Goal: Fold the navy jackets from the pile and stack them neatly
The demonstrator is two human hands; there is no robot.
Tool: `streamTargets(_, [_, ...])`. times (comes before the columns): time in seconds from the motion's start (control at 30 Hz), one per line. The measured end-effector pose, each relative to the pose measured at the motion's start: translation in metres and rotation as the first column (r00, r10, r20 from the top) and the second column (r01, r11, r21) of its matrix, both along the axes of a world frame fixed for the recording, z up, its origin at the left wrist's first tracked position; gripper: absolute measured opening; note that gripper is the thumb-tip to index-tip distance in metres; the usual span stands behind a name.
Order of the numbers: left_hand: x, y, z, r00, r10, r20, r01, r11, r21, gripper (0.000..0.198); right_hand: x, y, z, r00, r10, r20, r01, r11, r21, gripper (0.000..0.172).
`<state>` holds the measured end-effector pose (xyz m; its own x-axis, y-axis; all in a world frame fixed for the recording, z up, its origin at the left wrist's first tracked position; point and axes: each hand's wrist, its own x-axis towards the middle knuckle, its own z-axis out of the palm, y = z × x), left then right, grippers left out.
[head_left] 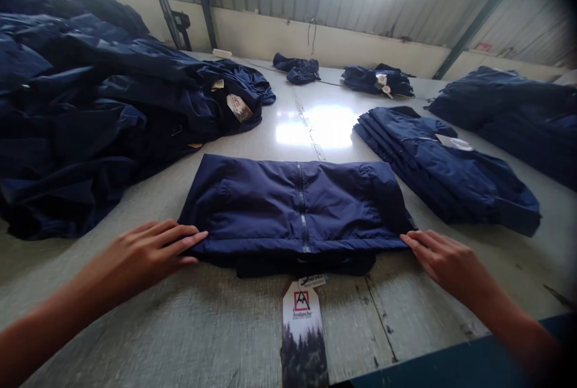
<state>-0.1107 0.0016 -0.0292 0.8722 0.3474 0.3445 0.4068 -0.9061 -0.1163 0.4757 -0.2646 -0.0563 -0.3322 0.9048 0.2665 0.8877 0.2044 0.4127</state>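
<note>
A navy zip jacket (256, 201) lies folded on the table right before me, its zip running down the middle. My left hand (155, 246) pinches the near left corner, fingers over the hem and thumb beneath. At the near right corner, my right hand (439, 255) holds the hem's end between thumb and fingers. From under the near edge a hang tag (303, 328) with a mountain logo and printed trees lies toward me, a small white label (312, 281) beside its top.
A large heap of loose navy garments (81, 99) covers the left side. To the right lie a folded stack (428, 153) and a bigger pile (514, 111). Two smaller bundles, one dark (296, 69) and one tagged (377, 80), sit farther back. A black fan (174, 18) stands behind.
</note>
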Motion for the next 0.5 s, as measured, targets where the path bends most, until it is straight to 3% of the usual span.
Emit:
streamTargets(0.1, [0.021,0.009,0.019,0.996,0.016,0.093,-0.008,0.996,-0.086,0.032,-0.005,0.018,0.020,0.991,0.015,-0.131,-0.017,1.000,-0.015,0.028])
streamTargets(0.17, [0.052,0.012,0.034,0.976,0.082,0.202,-0.050,0.986,-0.156,0.033,-0.019,0.041,0.034,0.972,-0.008,-0.234,0.026,0.997,0.076,0.032])
streamTargets(0.23, [0.089,0.013,0.039,0.961,0.133,0.244,-0.096,0.983,-0.158,0.040,-0.036,0.067,0.038,0.950,-0.056,-0.307,0.100,0.986,0.131,0.042])
streamTargets(0.3, [0.121,0.012,0.027,0.971,0.194,0.143,-0.174,0.975,-0.139,0.055,-0.049,0.088,0.027,0.947,-0.142,-0.288,0.173,0.981,0.086,0.052])
streamTargets(0.37, [0.138,0.012,0.004,0.975,0.220,0.029,-0.213,0.965,-0.150,0.062,-0.051,0.099,0.003,0.939,-0.228,-0.259,0.239,0.971,0.011,0.057])
streamTargets(0.5, [0.140,0.022,-0.039,0.968,0.234,-0.089,-0.249,0.934,-0.255,0.064,-0.036,0.111,-0.039,0.906,-0.323,-0.273,0.297,0.946,-0.133,0.059])
